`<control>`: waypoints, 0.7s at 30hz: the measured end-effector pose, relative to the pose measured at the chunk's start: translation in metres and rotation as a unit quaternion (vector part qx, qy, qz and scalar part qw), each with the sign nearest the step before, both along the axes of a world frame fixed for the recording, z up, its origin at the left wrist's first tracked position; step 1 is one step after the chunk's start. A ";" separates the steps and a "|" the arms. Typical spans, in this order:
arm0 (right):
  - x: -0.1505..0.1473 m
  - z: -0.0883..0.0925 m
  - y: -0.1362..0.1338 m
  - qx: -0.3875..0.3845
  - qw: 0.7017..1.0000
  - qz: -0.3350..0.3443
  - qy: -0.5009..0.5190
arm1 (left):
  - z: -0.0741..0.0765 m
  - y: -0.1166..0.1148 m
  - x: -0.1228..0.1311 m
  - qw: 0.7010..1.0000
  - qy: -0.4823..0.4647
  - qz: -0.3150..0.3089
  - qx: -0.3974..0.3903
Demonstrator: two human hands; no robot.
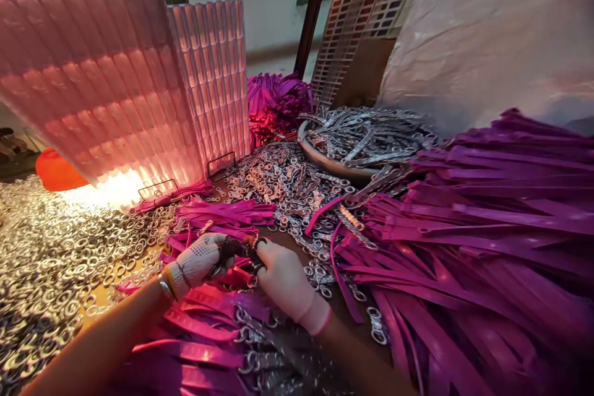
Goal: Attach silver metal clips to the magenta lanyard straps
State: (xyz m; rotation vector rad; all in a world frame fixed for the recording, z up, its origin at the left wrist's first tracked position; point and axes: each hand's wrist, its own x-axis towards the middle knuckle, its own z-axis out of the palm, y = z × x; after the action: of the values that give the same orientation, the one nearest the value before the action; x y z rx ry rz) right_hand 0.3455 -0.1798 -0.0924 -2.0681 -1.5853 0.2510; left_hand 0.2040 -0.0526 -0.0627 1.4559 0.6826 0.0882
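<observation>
My left hand (202,261) wears a white dotted work glove with dark fingertips, and a metal bangle is at its wrist. My right hand (286,278) is in a plain white glove with a pink cuff. Both meet in the middle of the view, fingers pinched together at the tips; what lies between them is too small and dark to make out. Below them, a pile of magenta straps (199,315) spreads toward me, with metal ring links (250,359) at their right ends. More magenta straps (227,213) lie just beyond my fingers.
Loose metal rings (41,260) heap on the left. Upright clear ribbed plastic panels (93,74) stand behind, lit from below beside an orange object (58,170). A basin (325,161) of silvery braided straps stands at the back. A large magenta strap heap (501,229) covers the right.
</observation>
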 end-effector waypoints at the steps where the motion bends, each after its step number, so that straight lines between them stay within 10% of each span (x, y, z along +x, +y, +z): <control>1: -0.005 0.004 0.000 -0.016 0.999 0.013 -0.031 | 0.001 -0.004 -0.005 1.000 0.004 0.004 -0.002; 5: -0.016 0.011 0.000 -0.045 0.991 0.055 -0.117 | -0.004 -0.013 -0.013 0.998 0.035 0.005 0.042; 11: -0.021 0.008 0.002 -0.090 0.987 0.060 -0.123 | -0.023 -0.016 -0.018 0.951 0.003 -0.039 0.306; 21: -0.020 0.018 0.002 -0.178 0.978 0.084 -0.070 | -0.025 -0.022 -0.030 0.983 0.047 0.010 0.177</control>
State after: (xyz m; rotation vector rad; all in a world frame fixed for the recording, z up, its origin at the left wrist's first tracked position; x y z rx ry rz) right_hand 0.3253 -0.1774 -0.0748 -2.2568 -1.9207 0.4909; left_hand 0.1738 -0.0742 -0.0878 1.8041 0.7864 0.1639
